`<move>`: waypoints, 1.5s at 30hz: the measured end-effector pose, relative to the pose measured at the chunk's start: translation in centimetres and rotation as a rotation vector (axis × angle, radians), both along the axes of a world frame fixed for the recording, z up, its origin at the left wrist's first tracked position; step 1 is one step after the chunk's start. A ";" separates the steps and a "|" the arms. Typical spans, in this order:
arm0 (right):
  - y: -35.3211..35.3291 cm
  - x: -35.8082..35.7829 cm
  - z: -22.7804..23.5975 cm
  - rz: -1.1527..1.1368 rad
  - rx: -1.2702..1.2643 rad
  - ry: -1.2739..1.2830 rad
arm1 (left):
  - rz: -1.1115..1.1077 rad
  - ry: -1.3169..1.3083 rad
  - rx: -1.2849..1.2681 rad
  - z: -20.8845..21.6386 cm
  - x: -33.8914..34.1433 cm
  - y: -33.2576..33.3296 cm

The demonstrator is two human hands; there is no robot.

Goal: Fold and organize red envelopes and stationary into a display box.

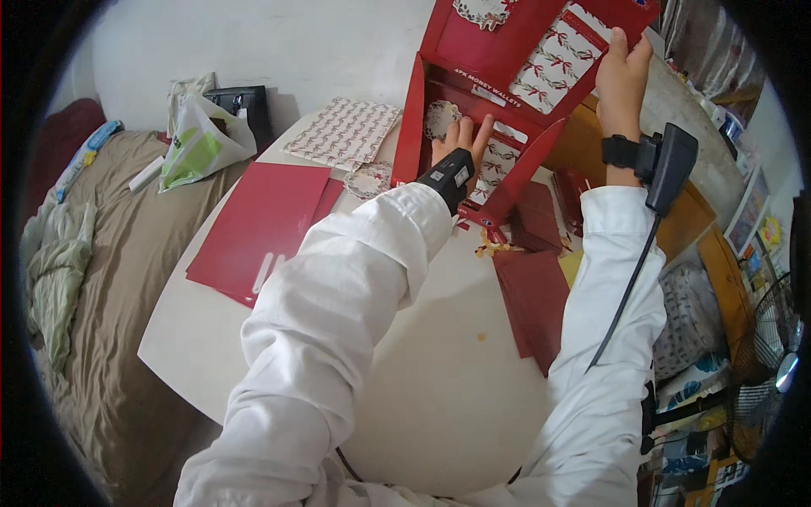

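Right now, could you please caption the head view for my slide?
Left hand at an open red box, right hand holding its lid, white table below.

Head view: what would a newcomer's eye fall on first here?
Probably the open red box at the top, with the left hand over its lower part and the right hand gripping its upper right edge. Next, likely the large flat red sheets on the left of the white table.
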State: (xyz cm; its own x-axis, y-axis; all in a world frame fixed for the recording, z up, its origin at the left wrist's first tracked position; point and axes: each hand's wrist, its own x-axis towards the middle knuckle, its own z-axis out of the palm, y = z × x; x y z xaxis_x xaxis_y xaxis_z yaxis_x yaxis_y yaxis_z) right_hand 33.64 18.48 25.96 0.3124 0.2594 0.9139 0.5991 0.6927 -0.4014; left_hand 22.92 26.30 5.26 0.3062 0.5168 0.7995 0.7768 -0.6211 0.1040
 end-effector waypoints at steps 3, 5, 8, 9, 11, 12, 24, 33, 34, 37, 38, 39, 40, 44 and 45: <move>1.4 2.6 -0.9 -0.092 -0.007 -0.035 | -0.041 -0.115 -0.111 -0.1 0.6 0.0; 1.8 4.2 -1.0 -0.169 -0.023 -0.110 | -0.087 -0.132 -0.134 -0.8 0.2 0.3; 1.9 4.4 -1.1 -0.244 -0.027 -0.178 | -0.125 -0.104 -0.183 -1.0 -0.6 0.2; 1.8 4.2 -1.1 -0.245 -0.024 -0.168 | -0.120 -0.054 -0.217 -1.0 -0.9 -0.1; 1.9 3.6 -1.3 -0.283 0.009 -0.204 | -0.131 -0.061 -0.220 -0.8 -1.2 -0.4; 1.9 3.3 -1.2 -0.321 0.043 -0.239 | -0.146 -0.046 -0.209 -0.7 -1.3 -0.5; 4.0 4.8 -5.6 -0.254 -0.163 -0.295 | -0.137 0.076 -0.267 -0.4 -2.7 -0.9; 2.2 4.3 -8.0 -0.406 -0.401 -0.616 | -0.053 0.172 -0.107 2.2 -5.7 -1.8; 2.1 4.1 -8.3 -0.430 -0.355 -0.645 | -0.063 0.119 -0.033 2.2 -6.0 -1.9; 1.6 3.3 -9.5 -0.436 -0.264 -0.667 | -0.086 0.095 -0.018 2.2 -6.7 -2.1; 1.1 2.8 -10.5 -0.506 -0.169 -0.607 | -0.075 0.085 0.045 1.8 -6.8 -2.0; 0.4 2.3 -11.1 -0.573 -0.073 -0.547 | -0.062 0.074 0.107 1.6 -7.0 -2.1; 0.2 2.5 -12.1 -0.644 -0.009 -0.570 | -0.056 0.023 0.110 1.3 -7.2 -2.1; -2.5 0.9 -16.2 -0.713 -0.237 -0.428 | 0.059 -0.323 -0.096 0.1 -8.5 -1.6; -3.0 1.0 -17.5 -0.618 -0.332 -0.402 | 0.063 -0.322 -0.103 -0.4 -8.9 -1.3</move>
State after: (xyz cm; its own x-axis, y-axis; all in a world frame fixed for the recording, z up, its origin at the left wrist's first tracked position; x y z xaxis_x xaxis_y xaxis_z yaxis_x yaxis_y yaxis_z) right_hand 34.60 15.49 8.44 0.1520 0.4250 0.8923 0.9770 0.0718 -0.2006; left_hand 14.07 24.97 4.86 0.0115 0.6100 0.7923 0.7307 -0.5461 0.4098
